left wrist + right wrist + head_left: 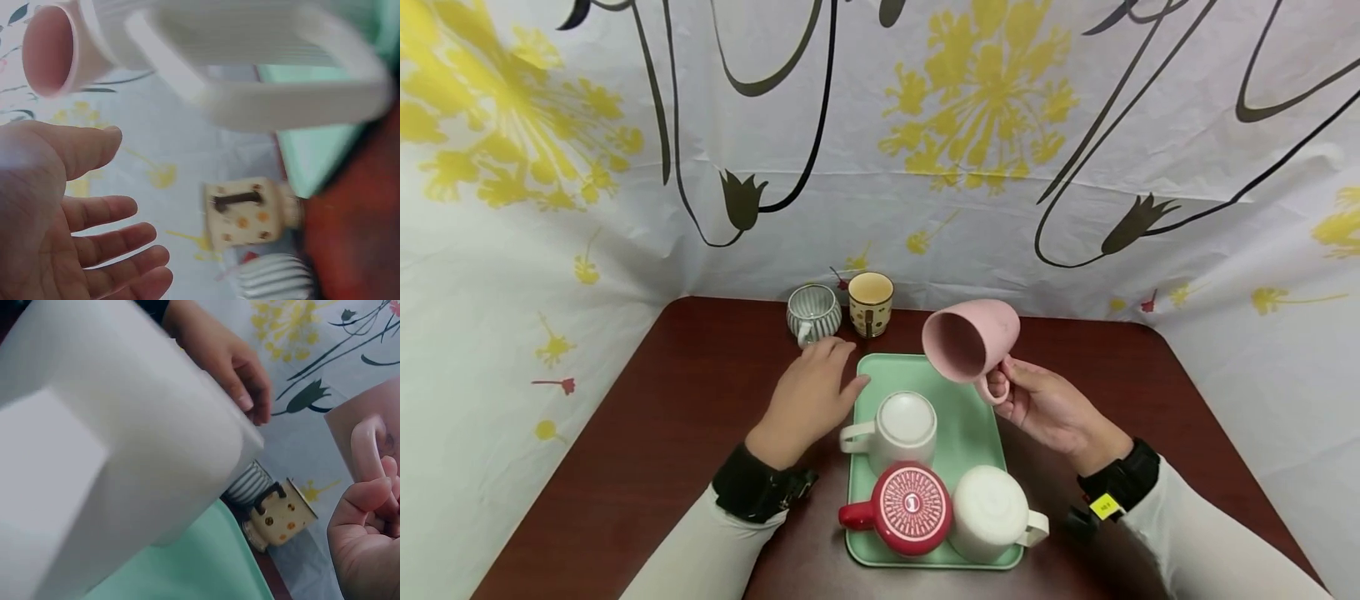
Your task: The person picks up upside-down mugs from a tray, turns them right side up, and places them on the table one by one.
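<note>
My right hand (pixel 1051 410) grips a pink mug (pixel 996 325) by its handle. It is lifted over the far right of a green tray (pixel 973 433), tipped on its side with its mouth facing left. My left hand (pixel 805 402) hovers past the tray's left edge with fingers loosely extended, holding nothing; its palm (pixel 37 219) is bare in the left wrist view. Upside down on the tray are a white mug (pixel 904 429) with its handle to the left, a red mug (pixel 913 510), and a second white mug (pixel 988 510) at the near right.
Behind the left hand stand a grey-striped cup (pixel 815 315) and a spotted yellow cup (pixel 871 308), both upright. They are on a dark red-brown table (pixel 625 433). A flower-patterned white cloth (pixel 850 200) hangs at the back and sides.
</note>
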Motion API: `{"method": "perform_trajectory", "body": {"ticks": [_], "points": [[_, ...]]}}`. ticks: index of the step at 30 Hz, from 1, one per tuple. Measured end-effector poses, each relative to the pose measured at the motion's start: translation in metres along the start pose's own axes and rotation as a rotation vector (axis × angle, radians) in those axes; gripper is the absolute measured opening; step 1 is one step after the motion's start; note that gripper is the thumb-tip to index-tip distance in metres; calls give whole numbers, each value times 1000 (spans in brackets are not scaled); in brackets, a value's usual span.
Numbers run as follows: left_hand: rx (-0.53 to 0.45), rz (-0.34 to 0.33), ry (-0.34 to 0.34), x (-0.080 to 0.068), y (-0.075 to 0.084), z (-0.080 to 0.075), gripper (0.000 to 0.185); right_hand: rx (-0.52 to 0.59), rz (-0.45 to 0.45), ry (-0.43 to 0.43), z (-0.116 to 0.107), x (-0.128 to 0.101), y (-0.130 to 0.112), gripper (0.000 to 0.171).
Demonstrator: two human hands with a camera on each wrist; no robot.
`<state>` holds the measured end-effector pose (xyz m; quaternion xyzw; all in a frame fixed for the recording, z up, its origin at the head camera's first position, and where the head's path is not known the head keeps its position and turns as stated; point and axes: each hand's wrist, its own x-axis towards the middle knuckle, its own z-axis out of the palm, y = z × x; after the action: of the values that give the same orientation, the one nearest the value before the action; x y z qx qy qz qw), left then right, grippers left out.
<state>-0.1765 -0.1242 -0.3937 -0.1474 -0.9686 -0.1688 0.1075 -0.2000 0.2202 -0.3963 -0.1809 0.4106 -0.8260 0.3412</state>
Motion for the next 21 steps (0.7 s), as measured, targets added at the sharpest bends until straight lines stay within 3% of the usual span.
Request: {"method": "perform_trajectory", "body": {"ticks": [5, 13, 16, 21], "points": [[-41, 63, -5, 7, 18, -17, 53, 30, -11, 17, 10, 11, -2, 41], [-124, 86, -190, 27, 46, -27, 55, -1, -33, 127, 25, 32, -6, 32], [-217, 97, -256, 33, 55, -27, 54, 24, -43, 154, 31, 40, -8, 30], [-482, 52, -302, 38, 65, -25, 51, 71, -61, 166, 42, 49, -8, 30]]}}
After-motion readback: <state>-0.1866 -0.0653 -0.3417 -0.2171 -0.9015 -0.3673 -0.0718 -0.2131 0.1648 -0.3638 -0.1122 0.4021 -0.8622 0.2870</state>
